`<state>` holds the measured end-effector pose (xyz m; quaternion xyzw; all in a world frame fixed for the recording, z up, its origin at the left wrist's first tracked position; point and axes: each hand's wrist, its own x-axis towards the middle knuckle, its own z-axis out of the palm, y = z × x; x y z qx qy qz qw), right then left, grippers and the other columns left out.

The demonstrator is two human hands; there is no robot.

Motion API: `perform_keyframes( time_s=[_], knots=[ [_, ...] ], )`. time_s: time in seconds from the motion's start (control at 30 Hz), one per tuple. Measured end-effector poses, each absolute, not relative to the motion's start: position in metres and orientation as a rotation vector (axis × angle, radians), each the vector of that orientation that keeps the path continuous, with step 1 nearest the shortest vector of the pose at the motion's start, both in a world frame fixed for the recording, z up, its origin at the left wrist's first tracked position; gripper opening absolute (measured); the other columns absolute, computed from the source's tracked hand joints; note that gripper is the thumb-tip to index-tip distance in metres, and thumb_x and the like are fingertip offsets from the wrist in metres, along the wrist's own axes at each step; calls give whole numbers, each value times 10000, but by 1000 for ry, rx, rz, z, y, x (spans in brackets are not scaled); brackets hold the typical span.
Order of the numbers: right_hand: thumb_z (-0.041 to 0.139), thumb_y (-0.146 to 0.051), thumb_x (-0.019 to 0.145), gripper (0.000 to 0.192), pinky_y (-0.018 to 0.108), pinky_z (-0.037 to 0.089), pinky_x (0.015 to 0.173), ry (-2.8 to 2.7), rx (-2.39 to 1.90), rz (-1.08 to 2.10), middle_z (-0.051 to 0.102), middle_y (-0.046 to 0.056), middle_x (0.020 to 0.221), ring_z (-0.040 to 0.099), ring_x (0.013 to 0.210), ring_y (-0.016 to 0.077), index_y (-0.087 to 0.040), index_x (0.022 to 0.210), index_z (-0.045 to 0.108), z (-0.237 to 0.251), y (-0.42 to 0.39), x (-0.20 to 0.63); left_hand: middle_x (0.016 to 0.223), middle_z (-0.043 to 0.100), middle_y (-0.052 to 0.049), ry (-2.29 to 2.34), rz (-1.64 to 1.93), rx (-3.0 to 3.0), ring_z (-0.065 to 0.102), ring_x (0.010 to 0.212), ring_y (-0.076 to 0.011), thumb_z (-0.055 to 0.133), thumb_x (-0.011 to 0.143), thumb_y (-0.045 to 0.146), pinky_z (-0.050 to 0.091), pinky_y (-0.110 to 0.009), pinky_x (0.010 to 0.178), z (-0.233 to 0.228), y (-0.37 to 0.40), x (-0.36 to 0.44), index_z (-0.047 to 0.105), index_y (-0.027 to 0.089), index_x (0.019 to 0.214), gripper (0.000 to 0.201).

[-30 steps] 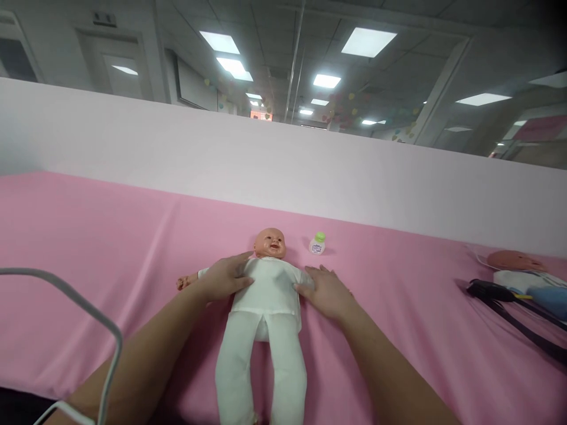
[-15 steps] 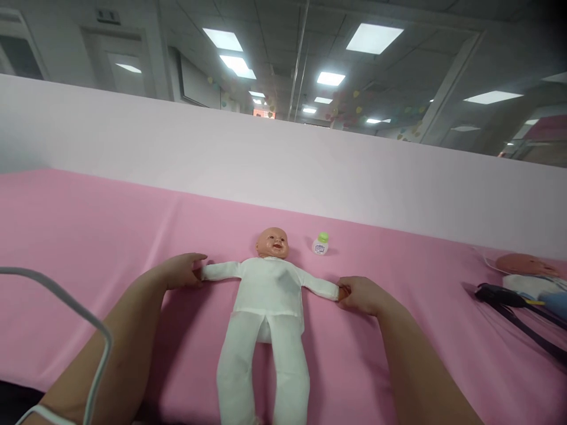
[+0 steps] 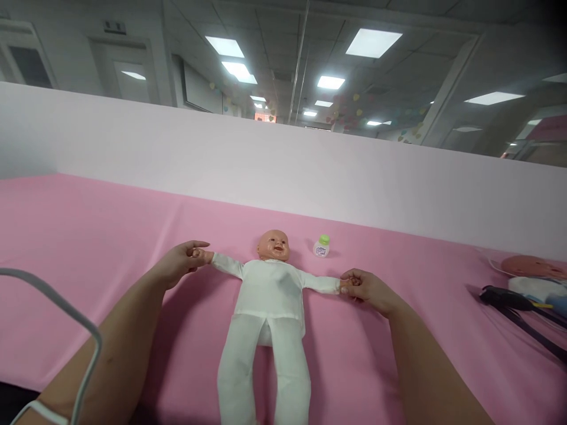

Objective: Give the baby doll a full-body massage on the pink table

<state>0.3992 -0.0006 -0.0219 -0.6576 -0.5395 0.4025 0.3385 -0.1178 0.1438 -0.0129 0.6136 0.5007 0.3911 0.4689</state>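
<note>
Two hands spread a doll's arms.
Left hand and right hand each pinch one of the doll's hands, forearms outstretched.

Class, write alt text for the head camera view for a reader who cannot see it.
Two hands, left hand and right hand, each hold one hand of a doll in white clothes lying face up on a pink sheet. A small bottle stands near its head.

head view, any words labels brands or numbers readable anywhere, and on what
Small bottle beside the doll: a printed label, too small and blurred to read.
Sign above the door at upper left: dark marks, unreadable.
Nothing else carries legible text; the left hand and right hand hold the doll's hands.
</note>
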Motion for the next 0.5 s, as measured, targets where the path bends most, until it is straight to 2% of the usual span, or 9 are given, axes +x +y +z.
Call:
perform_keyframes(
  time_s=[0.13, 0.23, 0.3, 0.4, 0.5],
  knots=[
    [821, -503, 778, 617, 293, 466, 641, -1174, -1584, 998, 627, 7, 835, 548, 692, 146, -196, 1276, 624, -35, 6, 400, 947, 711, -58, 1085, 1067, 1231, 637, 758, -147, 921, 657, 291, 548, -274, 707, -25, 150, -117, 696, 176, 1178, 579],
    [846, -489, 775, 652, 321, 544, 728, -1025, -1387, 1030, 672, 45, 945, 594, 735, 155, -196, 1311, 617, -44, 12, 398, 855, 680, -28, 1051, 1084, 1111, 578, 653, -92, 876, 716, 187, 508, -201, 600, -32, 154, -111, 713, 148, 1122, 439],
    [869, -441, 769, 588, 320, 579, 765, -948, -1301, 1112, 694, 65, 993, 626, 769, 163, -198, 1261, 658, -49, 15, 397, 818, 667, -18, 1052, 1120, 1040, 580, 628, -81, 818, 752, 118, 474, -166, 542, -35, 157, -105, 705, 140, 1103, 370],
    [853, -374, 808, 388, 262, 611, 770, -845, -1209, 1217, 704, 52, 944, 644, 770, 144, -190, 1124, 725, -54, 19, 395, 802, 675, -27, 1067, 1182, 933, 629, 626, -94, 737, 765, 37, 469, -159, 506, -37, 160, -97, 689, 136, 1051, 306],
    [798, -318, 872, 204, 189, 617, 667, -690, -1196, 1261, 686, 30, 845, 642, 709, 114, -191, 1024, 749, -57, 24, 394, 791, 684, -41, 1081, 1189, 877, 642, 585, -106, 703, 756, 13, 460, -168, 457, -37, 163, -92, 688, 136, 1005, 279]
  ],
)
